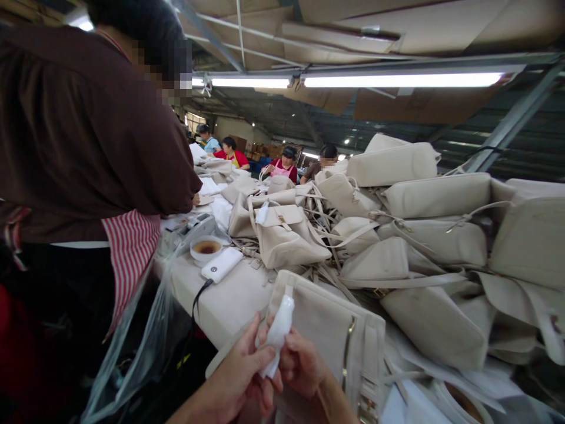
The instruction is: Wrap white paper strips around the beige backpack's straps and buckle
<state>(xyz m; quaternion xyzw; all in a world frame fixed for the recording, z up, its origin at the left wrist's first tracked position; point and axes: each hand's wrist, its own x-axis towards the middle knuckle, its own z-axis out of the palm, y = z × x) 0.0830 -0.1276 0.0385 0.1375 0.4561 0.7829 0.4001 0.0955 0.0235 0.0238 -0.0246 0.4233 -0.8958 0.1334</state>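
Note:
At the bottom centre, my left hand grips a small white wrapped bundle between thumb and fingers. Close against its right side, my right hand has its fingers curled on the same bundle. The bundle tilts upward, with a narrow pale tip at the top. Under and behind both hands lies a beige bag with a gold zipper on its right part. What is inside the white wrapping is hidden.
Beige bags are heaped across the right and middle. A bowl of brown liquid and a white power bank sit on the table. A person in brown stands close at left; several others work farther back.

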